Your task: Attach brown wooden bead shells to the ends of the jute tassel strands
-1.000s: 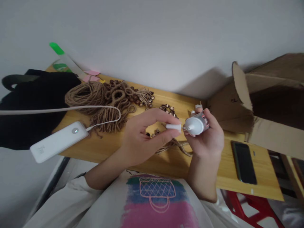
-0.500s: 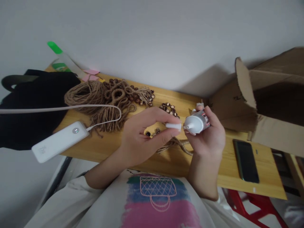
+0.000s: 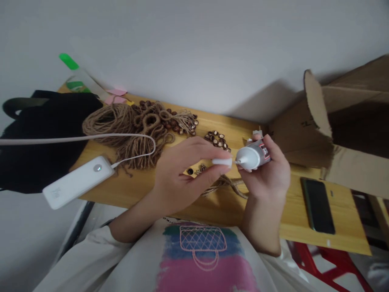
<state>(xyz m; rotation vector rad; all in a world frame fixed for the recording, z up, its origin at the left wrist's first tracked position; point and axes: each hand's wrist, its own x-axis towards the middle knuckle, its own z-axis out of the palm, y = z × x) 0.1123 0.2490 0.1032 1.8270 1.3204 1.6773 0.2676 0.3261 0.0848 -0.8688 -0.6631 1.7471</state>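
Observation:
My right hand (image 3: 267,174) is wrapped round a small glue tube (image 3: 253,156), its white nozzle end pointing left. My left hand (image 3: 182,174) pinches a thin white cap (image 3: 222,162) between thumb and forefinger, right at the tube's tip. Both hands hover above a wooden desk (image 3: 212,202). Under them lies a piece of knotted jute cord (image 3: 226,186). Brown wooden beads (image 3: 217,140) lie just behind my left fingers.
A bundle of jute twine and knotted pieces (image 3: 136,125) lies at the back left. A white power bank (image 3: 77,182) with a cable overhangs the left edge, beside a black bag (image 3: 36,138). A phone (image 3: 317,205) and a cardboard box (image 3: 343,129) are on the right.
The view has drifted slightly. Both hands keep the same hold, cap still at the tube's tip.

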